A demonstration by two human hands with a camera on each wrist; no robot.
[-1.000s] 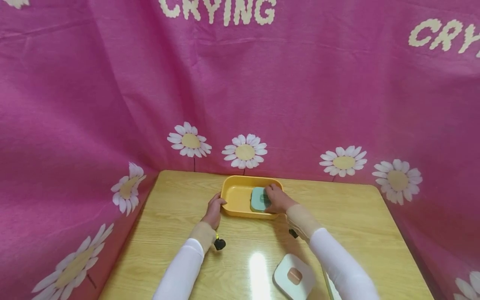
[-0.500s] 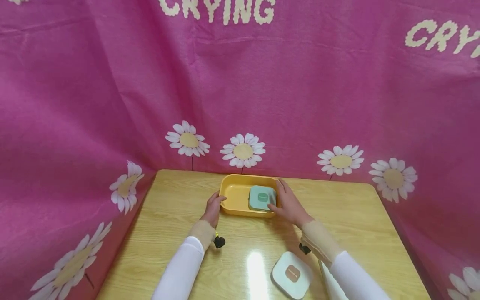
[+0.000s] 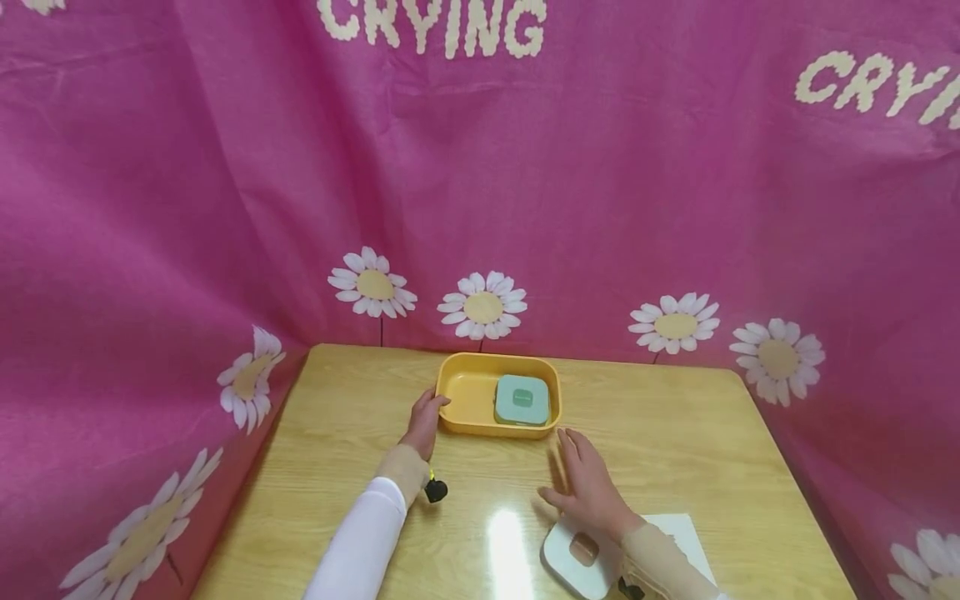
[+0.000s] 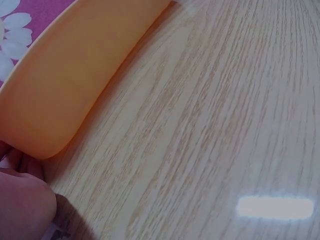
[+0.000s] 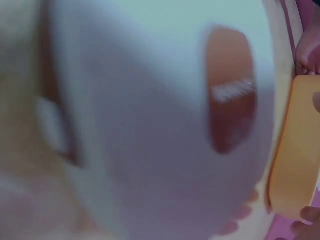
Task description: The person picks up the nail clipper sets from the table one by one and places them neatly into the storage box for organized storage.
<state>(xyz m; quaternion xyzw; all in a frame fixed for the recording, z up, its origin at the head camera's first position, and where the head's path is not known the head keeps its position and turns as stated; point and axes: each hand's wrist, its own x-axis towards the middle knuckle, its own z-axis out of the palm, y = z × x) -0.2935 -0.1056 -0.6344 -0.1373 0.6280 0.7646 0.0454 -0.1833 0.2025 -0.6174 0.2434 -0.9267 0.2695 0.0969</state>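
A yellow rectangular container (image 3: 467, 402) sits toward the table's far side, its outer wall (image 4: 80, 75) filling the upper left of the left wrist view. My left hand (image 3: 423, 427) holds its left end, thumb over the rim. In the container's right half lies a square light-green lidded box (image 3: 522, 402). My right hand (image 3: 590, 487), fingers spread and holding nothing, hovers between the container and a white rounded-square lidded box (image 3: 564, 557). That white box, with a brown patch on its lid, looms blurred in the right wrist view, and my forearm partly hides it.
A flat white piece (image 3: 690, 533) lies beneath my right forearm, partly covered. The wooden table (image 3: 675, 433) ends at a pink flowered cloth (image 3: 570, 217) hanging behind and at both sides. Light glares off the near tabletop.
My right hand has let go of the green box in the container's right half and drawn back toward the white box. My left hand has stayed on the container.
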